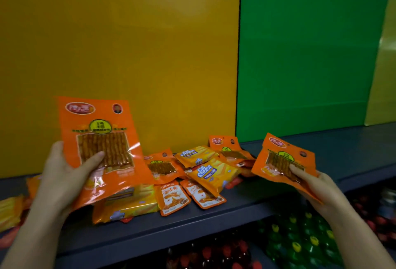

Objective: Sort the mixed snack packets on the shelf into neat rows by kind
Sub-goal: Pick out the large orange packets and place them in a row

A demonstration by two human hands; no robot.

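My left hand (64, 174) grips a large orange strip-snack packet (98, 140) upright above the shelf's left side, thumb across its clear window. My right hand (315, 187) pinches a second orange packet of the same kind (282, 157), tilted, above the shelf's right part. Between them a mixed pile lies on the dark grey shelf (235, 204): two yellow Cal Cheese wafer packets (212, 174), two more orange strip packets (160, 166), two small orange-and-white sachets (173, 198), and a larger yellow packet (128, 202) under my left hand's packet.
A yellow back panel (128, 43) and a green one (300, 54) rise behind the shelf. More yellow packets (10, 211) lie at the far left. Below the shelf edge are red packets (214, 253) and green bottles with yellow caps (300, 241).
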